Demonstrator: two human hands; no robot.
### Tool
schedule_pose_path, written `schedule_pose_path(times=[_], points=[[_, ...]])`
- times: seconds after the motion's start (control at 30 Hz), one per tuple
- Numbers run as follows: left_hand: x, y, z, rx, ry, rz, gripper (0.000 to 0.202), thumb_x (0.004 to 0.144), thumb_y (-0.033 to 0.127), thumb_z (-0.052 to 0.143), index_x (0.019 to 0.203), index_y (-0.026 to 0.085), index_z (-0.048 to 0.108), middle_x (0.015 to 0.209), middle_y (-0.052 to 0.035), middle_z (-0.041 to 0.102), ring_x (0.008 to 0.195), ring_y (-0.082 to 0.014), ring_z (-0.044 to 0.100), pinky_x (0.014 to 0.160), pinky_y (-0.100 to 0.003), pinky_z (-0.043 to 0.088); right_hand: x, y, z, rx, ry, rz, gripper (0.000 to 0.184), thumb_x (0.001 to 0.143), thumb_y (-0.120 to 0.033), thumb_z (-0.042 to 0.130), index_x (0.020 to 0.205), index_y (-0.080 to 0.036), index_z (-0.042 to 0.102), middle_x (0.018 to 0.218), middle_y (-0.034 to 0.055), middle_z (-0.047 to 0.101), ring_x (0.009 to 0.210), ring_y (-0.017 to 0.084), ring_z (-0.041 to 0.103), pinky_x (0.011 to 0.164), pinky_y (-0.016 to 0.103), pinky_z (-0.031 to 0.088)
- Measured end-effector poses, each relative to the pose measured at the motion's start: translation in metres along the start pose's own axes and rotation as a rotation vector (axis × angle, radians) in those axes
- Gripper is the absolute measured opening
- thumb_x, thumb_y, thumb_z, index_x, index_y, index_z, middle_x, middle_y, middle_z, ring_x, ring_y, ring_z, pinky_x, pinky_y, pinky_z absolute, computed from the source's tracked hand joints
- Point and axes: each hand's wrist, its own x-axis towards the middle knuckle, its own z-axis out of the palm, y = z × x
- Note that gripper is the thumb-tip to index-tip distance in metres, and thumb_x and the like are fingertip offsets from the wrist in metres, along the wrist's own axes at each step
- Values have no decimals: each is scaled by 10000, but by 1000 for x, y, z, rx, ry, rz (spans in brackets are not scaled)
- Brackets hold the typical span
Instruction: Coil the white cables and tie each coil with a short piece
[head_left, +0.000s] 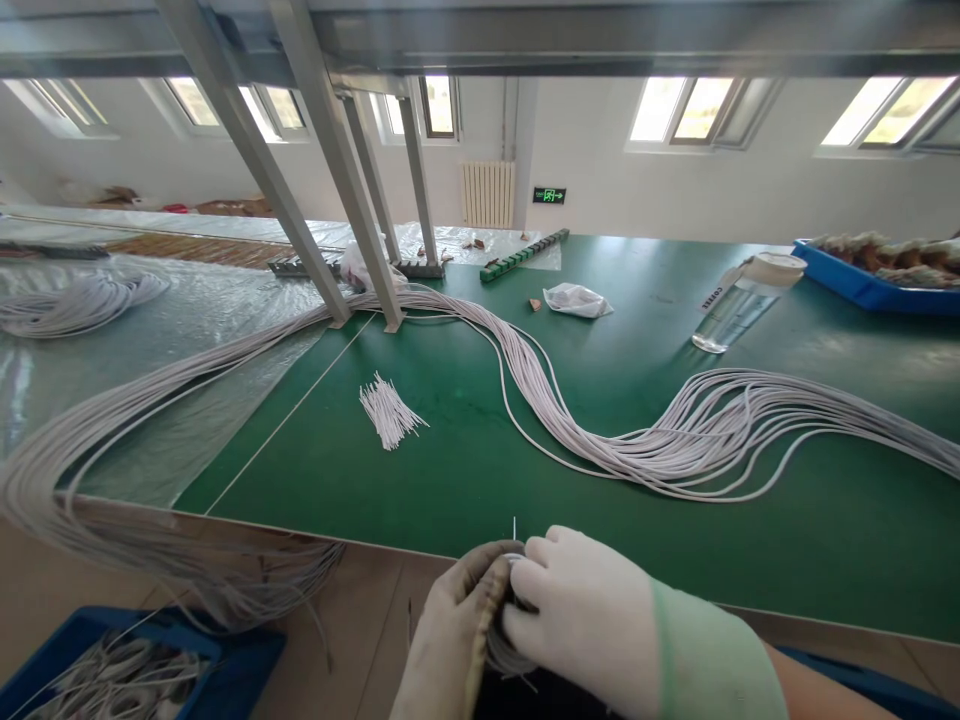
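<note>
My gloved left hand (465, 610) is closed around a small coil of white wire (506, 650) at the table's front edge. Pressed against it, my gloved right hand (577, 605) has its fingers curled on the same coil. A thin white wire end (514, 528) sticks up between the two hands. Much of the coil is hidden by my gloves. Beyond my hands, a small pile of short white wire pieces (390, 410) lies on the green tabletop (450, 480). A long bundle of white wires (570, 425) runs across the table in a wavy line.
Metal posts (330, 150) stand on the table at left. A water bottle (742, 300), a plastic bag (577, 300) and a green slotted bar (525, 255) lie farther back. Blue trays hold parts at right (847, 290) and wire coils on the floor (255, 660).
</note>
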Motion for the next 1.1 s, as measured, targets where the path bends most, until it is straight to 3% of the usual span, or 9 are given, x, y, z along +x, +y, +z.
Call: schedule_pose_path(times=[0.17,0.23,0.33,0.47,0.57,0.73,0.93,1.1], points=[[-1,-3,0,-35,-20,-41,495,825,531,749,1137,147,771,1089,-145,804,1060,-328,724,854,-342,594,12,-10,0,-27,-35,-62,242,1001,-230,542,770,-200,610,756,49,546,722,219,456,572,383,248],[-3,-3,-2,-18,1,-42,507,841,539,738,1162,147,758,1097,-140,803,1047,-312,728,885,-339,585,11,-7,-3,-27,-55,-106,235,1001,-238,530,790,-192,624,760,58,561,722,220,463,564,381,247],[-5,-4,-2,-18,6,-44,486,835,522,762,1151,154,762,1120,-129,802,1043,-298,730,912,-329,571,4,-1,1,-11,50,-132,229,994,-250,544,783,-202,616,761,55,568,703,212,461,556,382,255],[-4,-7,-1,-2,-7,3,460,874,523,735,1169,172,767,1139,-121,799,1086,-302,712,920,-335,557,-6,5,14,85,331,147,257,964,-108,509,738,-213,573,742,27,557,670,181,448,589,350,336],[-2,-9,-1,32,-3,50,434,882,510,733,1166,185,782,1132,-109,802,1079,-298,714,928,-329,548,-9,3,15,213,408,329,215,947,-81,494,792,-204,579,811,34,591,732,176,501,632,309,411],[0,-11,1,33,19,76,411,877,466,749,1167,178,791,1129,-112,807,1075,-303,722,959,-336,549,-10,-3,16,269,472,281,185,931,-46,467,937,-184,590,984,80,650,822,201,539,704,331,443],[1,-22,3,36,150,101,566,865,510,747,1338,204,692,1248,-121,767,1161,-315,698,1028,-382,538,-8,-8,25,290,532,380,191,970,-66,445,915,-199,571,920,68,644,764,189,553,655,309,435],[4,-30,-1,56,89,107,519,873,529,733,1235,157,739,1217,-146,778,1101,-318,720,958,-363,570,-6,-12,28,277,563,502,220,1009,-121,448,867,-205,593,771,43,629,653,177,569,576,298,455]])
